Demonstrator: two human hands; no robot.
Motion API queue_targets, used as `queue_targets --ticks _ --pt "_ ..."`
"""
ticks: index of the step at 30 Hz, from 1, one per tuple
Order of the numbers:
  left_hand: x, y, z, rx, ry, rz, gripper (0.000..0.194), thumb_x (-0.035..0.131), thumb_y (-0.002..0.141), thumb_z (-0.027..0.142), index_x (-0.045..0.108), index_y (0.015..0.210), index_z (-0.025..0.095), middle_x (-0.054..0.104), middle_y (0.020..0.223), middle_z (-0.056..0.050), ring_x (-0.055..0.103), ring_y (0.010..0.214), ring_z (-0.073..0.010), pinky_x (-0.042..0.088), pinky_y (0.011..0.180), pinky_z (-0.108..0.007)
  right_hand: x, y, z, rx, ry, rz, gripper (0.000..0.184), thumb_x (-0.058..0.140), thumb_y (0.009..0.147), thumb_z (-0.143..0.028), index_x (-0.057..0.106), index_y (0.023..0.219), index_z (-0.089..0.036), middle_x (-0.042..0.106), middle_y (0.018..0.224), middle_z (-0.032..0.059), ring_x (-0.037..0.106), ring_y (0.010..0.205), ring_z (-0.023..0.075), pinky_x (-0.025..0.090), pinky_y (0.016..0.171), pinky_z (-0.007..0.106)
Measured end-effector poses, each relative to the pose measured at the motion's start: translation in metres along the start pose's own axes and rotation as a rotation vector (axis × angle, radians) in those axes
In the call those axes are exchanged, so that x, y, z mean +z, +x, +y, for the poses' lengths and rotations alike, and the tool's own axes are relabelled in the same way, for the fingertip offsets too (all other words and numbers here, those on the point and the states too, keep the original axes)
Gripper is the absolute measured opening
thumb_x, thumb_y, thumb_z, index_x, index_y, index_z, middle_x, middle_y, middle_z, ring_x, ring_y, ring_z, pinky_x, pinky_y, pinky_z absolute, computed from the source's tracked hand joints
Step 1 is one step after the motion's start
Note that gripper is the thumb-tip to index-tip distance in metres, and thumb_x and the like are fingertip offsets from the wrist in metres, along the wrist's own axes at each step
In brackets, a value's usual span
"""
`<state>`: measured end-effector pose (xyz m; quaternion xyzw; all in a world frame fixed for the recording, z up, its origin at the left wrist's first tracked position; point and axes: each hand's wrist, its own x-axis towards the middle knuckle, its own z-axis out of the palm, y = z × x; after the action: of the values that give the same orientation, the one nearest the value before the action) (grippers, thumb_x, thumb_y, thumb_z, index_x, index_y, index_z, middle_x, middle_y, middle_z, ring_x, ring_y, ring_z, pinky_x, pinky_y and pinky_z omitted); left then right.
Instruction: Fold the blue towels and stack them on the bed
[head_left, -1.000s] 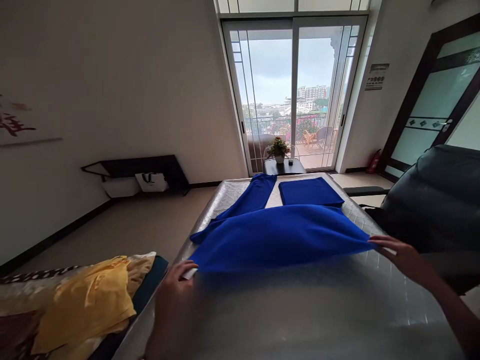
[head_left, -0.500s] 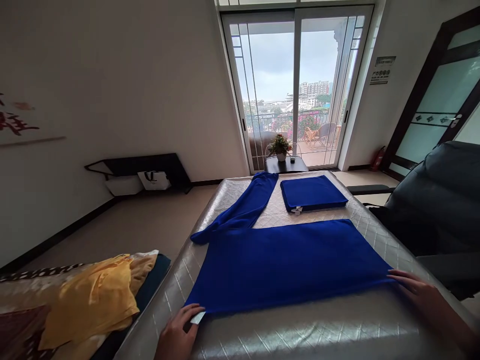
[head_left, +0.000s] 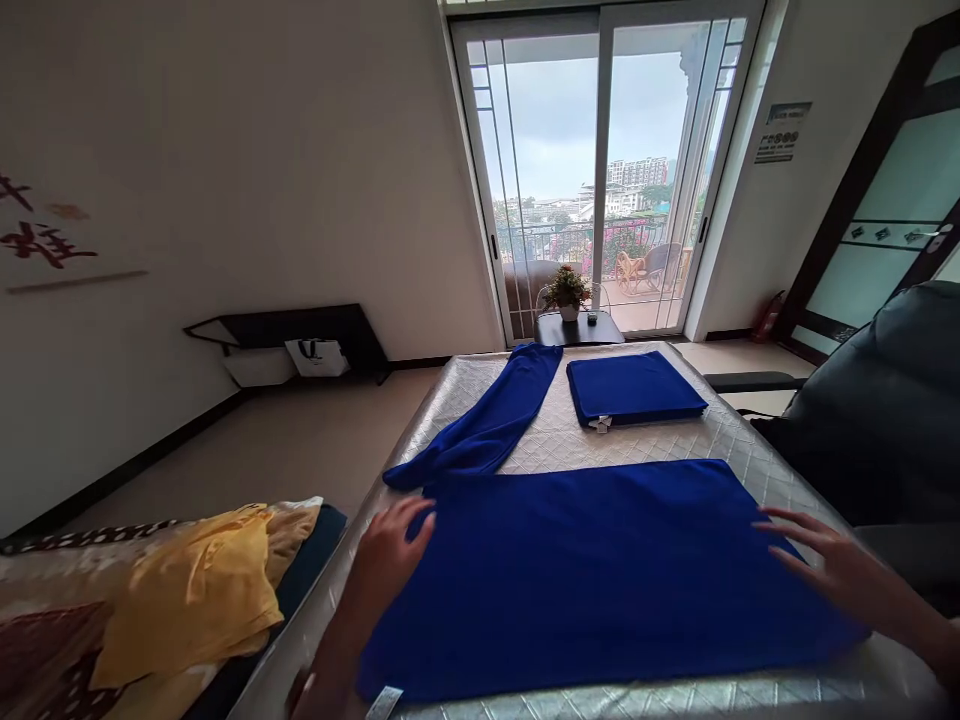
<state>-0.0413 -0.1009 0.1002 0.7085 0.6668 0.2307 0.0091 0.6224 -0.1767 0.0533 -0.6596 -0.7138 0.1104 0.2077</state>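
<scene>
On the bed: a big blue cloth [head_left: 600, 575] lies flat on the shiny mattress [head_left: 720, 440], right in front of the person.
Long way: the cloth runs side to side, from one hand to the other.
Left hand [head_left: 390, 550]: open and flat, fingers spread, on the far left corner of the cloth.
Right hand [head_left: 840, 565]: open too, fingers spread, at the right edge; touching or just above, I cannot tell.
Hands: wide apart, holding nothing.
Nearer hand: both are just as near.
Farther back: a folded blue cloth [head_left: 634, 388] and a loose blue cloth [head_left: 487, 425].
</scene>
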Motion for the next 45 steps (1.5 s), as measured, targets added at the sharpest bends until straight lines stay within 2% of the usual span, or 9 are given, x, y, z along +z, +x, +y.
queue_targets --ticks 4,7,12,17,21,26,30,37,45 --pt "0.050 0.105 0.029 -0.158 0.130 -0.305 0.066 0.056 0.087 0.065 0.058 0.142 0.031 0.046 0.159 -0.012 0.034 0.148 -0.0441 0.031 0.115 -0.065 0.021 0.088 -0.051 -0.050 0.032 -0.079 0.053 0.044 0.096 -0.059 0.070 0.130 -0.029 0.058 0.148 0.0060 0.060 0.130 0.0301 0.048 0.112 0.045" --pt "0.086 0.155 0.022 -0.268 0.162 -0.424 0.081 0.065 0.080 0.070 0.049 0.150 0.033 0.031 0.167 -0.016 0.030 0.147 -0.0540 0.030 0.106 -0.078 0.057 0.122 -0.049 -0.012 -0.085 -0.033 0.057 0.042 0.097 -0.055 0.066 0.137 -0.022 0.054 0.152 0.0119 0.054 0.137 0.0321 0.041 0.117 0.050" --pt "0.114 0.205 -0.013 -0.242 0.149 -0.358 0.063 0.051 0.092 0.060 0.055 0.146 0.029 0.042 0.160 -0.020 0.041 0.142 -0.0513 0.036 0.102 -0.078 0.101 0.129 -0.017 0.024 -0.184 0.024 0.062 0.035 0.101 -0.062 0.053 0.150 -0.029 0.047 0.159 0.0066 0.037 0.149 0.0304 0.031 0.122 0.056" --pt "0.134 0.236 -0.037 -0.168 0.147 -0.212 0.054 0.035 0.101 0.050 0.054 0.146 0.028 0.041 0.162 -0.016 0.033 0.150 -0.0411 0.026 0.112 -0.075 0.107 0.128 -0.010 0.055 -0.206 0.015 0.065 0.031 0.101 -0.067 0.045 0.155 -0.033 0.038 0.164 0.0031 0.030 0.153 0.0291 0.025 0.125 0.055" --pt "0.148 0.251 -0.041 -0.147 0.143 -0.116 0.052 0.031 0.103 0.043 0.056 0.143 0.023 0.043 0.161 -0.017 0.031 0.151 -0.0396 0.020 0.115 -0.075 0.106 0.129 -0.015 0.078 -0.225 0.032 0.063 0.029 0.102 -0.065 0.042 0.156 -0.035 0.038 0.164 0.0016 0.025 0.154 0.0295 0.024 0.125 0.057" --pt "0.140 0.238 -0.045 -0.121 0.142 -0.002 0.052 0.035 0.102 0.045 0.057 0.142 0.020 0.042 0.160 -0.017 0.032 0.150 -0.0379 0.023 0.119 -0.067 0.110 0.128 -0.013 0.080 -0.259 0.040 0.063 0.028 0.103 -0.063 0.040 0.157 -0.035 0.039 0.163 0.0013 0.026 0.154 0.0290 0.026 0.124 0.057" --pt "0.118 0.192 -0.052 -0.062 0.112 0.157 0.052 0.032 0.101 0.041 0.063 0.131 0.012 0.054 0.145 -0.020 0.046 0.138 -0.0349 0.033 0.119 -0.051 0.111 0.130 0.002 0.049 -0.280 0.041 0.061 0.025 0.104 -0.057 0.044 0.156 -0.032 0.041 0.163 0.0031 0.031 0.152 0.0281 0.028 0.124 0.054" --pt "0.096 0.094 -0.058 0.049 0.016 -0.008 0.040 0.043 0.095 0.040 0.073 0.115 0.022 0.068 0.126 -0.008 0.064 0.116 -0.0266 0.048 0.107 -0.042 0.104 0.128 0.035 0.203 -0.262 0.076 0.063 0.018 0.104 -0.050 0.046 0.154 -0.026 0.043 0.162 0.0041 0.033 0.151 0.0279 0.032 0.122 0.053" --pt "0.087 0.069 -0.058 -0.041 -0.032 0.046 0.034 0.042 0.097 0.033 0.073 0.107 0.021 0.071 0.115 -0.010 0.064 0.115 -0.0267 0.047 0.109 -0.041 0.097 0.124 0.029 0.211 -0.298 0.070 0.062 0.019 0.103 -0.044 0.045 0.156 -0.025 0.041 0.163 0.0049 0.035 0.151 0.0255 0.030 0.122 0.049"
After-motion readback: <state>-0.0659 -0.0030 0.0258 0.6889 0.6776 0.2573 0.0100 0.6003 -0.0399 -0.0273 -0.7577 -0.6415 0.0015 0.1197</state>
